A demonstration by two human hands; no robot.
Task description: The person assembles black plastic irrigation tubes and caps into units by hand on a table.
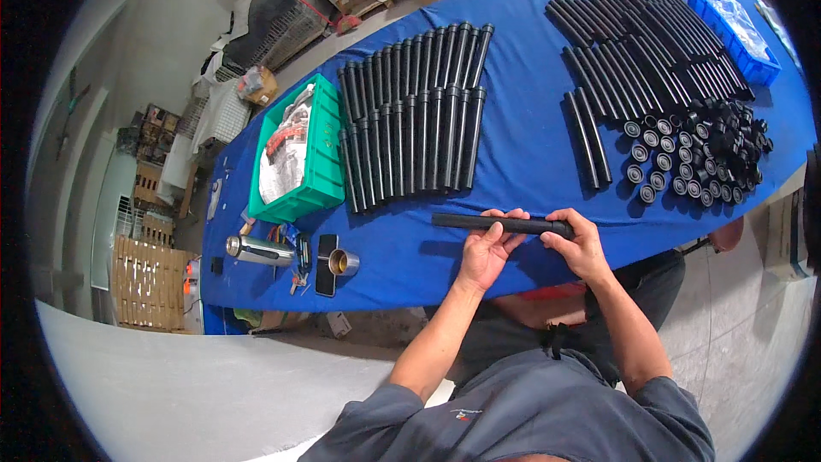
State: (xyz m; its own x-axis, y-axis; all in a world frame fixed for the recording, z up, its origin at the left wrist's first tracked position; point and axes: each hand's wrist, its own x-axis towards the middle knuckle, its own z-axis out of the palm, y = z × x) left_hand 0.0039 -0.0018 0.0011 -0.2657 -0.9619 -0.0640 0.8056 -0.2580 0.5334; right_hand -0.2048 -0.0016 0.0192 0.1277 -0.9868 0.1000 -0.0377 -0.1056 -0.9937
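Note:
A black tube (532, 226) lies level across both my hands, over the near edge of the blue-covered table. My left hand (486, 255) grips it near the middle, thumb in front and fingers behind. At its right end my right hand (580, 246) closes around a wider black cap (560, 228). Loose round caps (684, 162) are heaped to the right of my hands. Beyond them lie rows of plain black tubes (641, 47). Two rows of tubes with wider ends (415, 133) are laid out ahead and to the left.
On the left stands a green crate (329, 150) with white bags inside. Near it are a steel flask (259, 250), a phone (326, 269), a metal cup (344, 263) and small tools (302, 257). A blue bin (753, 68) with clear plastic sits at the far right of the blue tablecloth (522, 137).

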